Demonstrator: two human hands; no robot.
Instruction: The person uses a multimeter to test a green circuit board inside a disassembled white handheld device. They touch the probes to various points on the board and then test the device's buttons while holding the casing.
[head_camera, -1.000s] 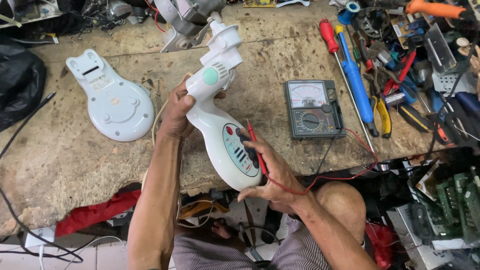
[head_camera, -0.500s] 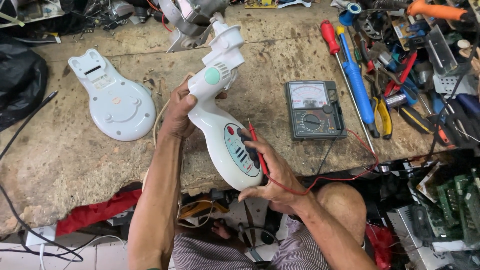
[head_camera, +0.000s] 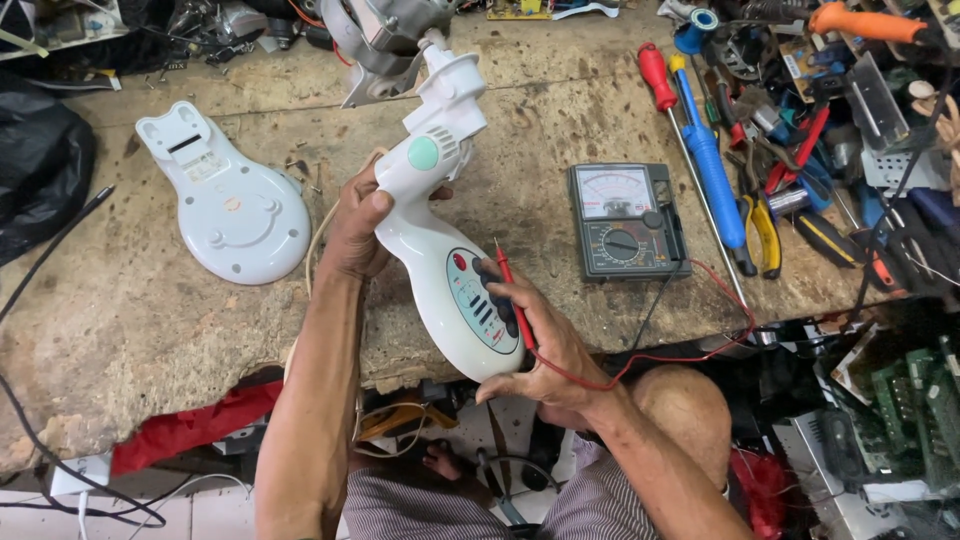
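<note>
My left hand (head_camera: 355, 228) grips the neck of a white fan body (head_camera: 440, 230) that has a green round knob and a control panel of dark buttons. My right hand (head_camera: 535, 335) cradles the lower end of that body, thumb on the buttons, and also holds a red test probe (head_camera: 508, 283) against it. A red lead runs from the probe toward the analog multimeter (head_camera: 625, 220) lying on the bench to the right.
A white base cover (head_camera: 228, 200) lies upside down on the worn wooden bench (head_camera: 150, 310) at left. Screwdrivers (head_camera: 700, 150), pliers and other tools crowd the right side. A metal motor part (head_camera: 385, 35) sits at the back. Black cables hang at left.
The fan body and both hands have shifted only slightly; the grip is the same.
</note>
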